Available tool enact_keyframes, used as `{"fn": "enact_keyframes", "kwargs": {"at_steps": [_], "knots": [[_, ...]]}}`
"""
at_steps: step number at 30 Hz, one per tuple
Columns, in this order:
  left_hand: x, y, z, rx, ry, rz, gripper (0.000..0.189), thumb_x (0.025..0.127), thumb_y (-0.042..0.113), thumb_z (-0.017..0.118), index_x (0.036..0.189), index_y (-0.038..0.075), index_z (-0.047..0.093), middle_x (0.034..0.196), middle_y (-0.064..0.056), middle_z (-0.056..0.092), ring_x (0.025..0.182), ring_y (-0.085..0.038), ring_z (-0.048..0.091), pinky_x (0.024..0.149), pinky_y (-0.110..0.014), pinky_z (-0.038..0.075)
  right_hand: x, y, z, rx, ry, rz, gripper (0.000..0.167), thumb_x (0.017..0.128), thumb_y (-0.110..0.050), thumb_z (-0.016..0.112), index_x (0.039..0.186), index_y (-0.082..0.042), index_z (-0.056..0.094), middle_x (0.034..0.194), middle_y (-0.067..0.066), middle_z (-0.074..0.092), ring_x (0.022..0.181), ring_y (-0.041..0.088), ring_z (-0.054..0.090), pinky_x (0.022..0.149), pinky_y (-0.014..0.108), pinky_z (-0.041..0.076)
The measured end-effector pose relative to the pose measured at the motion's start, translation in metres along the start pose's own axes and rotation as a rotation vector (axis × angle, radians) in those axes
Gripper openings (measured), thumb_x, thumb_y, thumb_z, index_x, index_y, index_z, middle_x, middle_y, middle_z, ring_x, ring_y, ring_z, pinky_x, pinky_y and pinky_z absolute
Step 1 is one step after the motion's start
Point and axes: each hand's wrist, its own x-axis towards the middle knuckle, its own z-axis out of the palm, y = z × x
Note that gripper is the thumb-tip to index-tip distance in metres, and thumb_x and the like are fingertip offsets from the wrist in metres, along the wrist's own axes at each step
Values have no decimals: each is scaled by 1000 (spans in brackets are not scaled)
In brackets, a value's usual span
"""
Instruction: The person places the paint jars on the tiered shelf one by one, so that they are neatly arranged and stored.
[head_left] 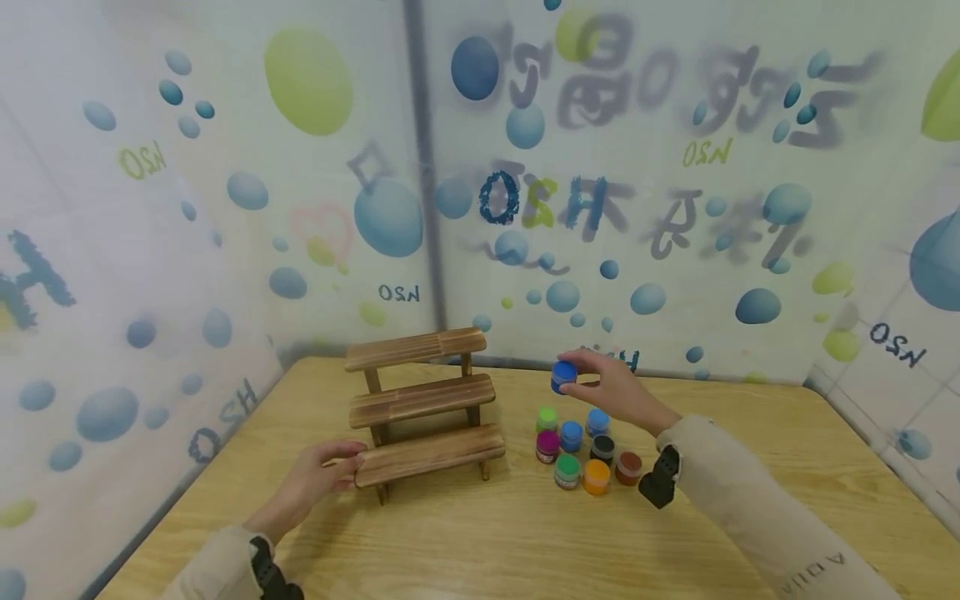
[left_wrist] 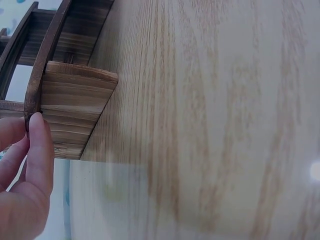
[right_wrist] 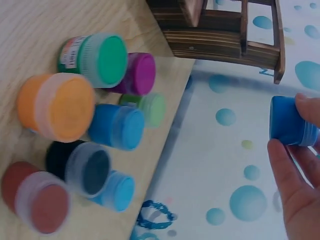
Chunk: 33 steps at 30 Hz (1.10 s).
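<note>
While the right hand (head_left: 618, 390) pinches a blue jar (head_left: 562, 378), eight more jars (head_left: 572, 437) sit below that grip on the table (head_left: 540, 550); to its left, the left hand (head_left: 317, 477) pinches the wooden stand (head_left: 427, 456) at its lowest tier's end.

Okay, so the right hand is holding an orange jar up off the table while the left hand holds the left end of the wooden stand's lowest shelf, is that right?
Not quite: the jar in the right hand is blue, not orange, as the head view shows. The left hand does hold the lowest shelf at its left end.
</note>
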Motion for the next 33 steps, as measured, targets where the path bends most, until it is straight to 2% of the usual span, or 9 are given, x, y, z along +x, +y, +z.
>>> {"fn": "enact_keyframes", "kwargs": {"at_steps": [5,15,25,28,33], "knots": [[-1,1,0,4,13,-17,31,88,7,54,113,-11,53,110,-19,56,83,-13,56,66,-29,52,22,-15,1,-34,-1,-60,42,82,-18,64,120,-3,52,104,10,59,94,22,56,77,35,49],[-3,2,-2,16,18,-17,32,87,8,55,113,-12,53,110,-20,55,85,-15,57,67,-29,52,58,-30,13,-54,-50,-61,43,83,-17,63,121,-1,51,105,11,59,95,23,56,77,33,49],[-1,2,-2,18,1,-12,32,88,9,54,114,-10,52,114,-22,53,88,-17,56,68,-30,52,80,-51,28,-46,-22,-153,41,82,-14,64,118,2,52,102,11,60,92,22,57,79,35,48],[-2,3,-1,8,2,-7,32,88,9,54,114,-10,52,111,-21,54,85,-16,57,67,-29,52,86,-58,34,-30,-20,-179,41,82,-14,64,117,2,53,101,11,60,91,21,57,79,32,48],[-2,3,0,-3,-5,14,32,88,7,54,114,-11,52,108,-20,55,78,-16,58,64,-29,52,95,-67,47,-7,-27,-172,40,81,-16,65,117,0,54,102,9,60,90,18,57,78,27,48]]}}
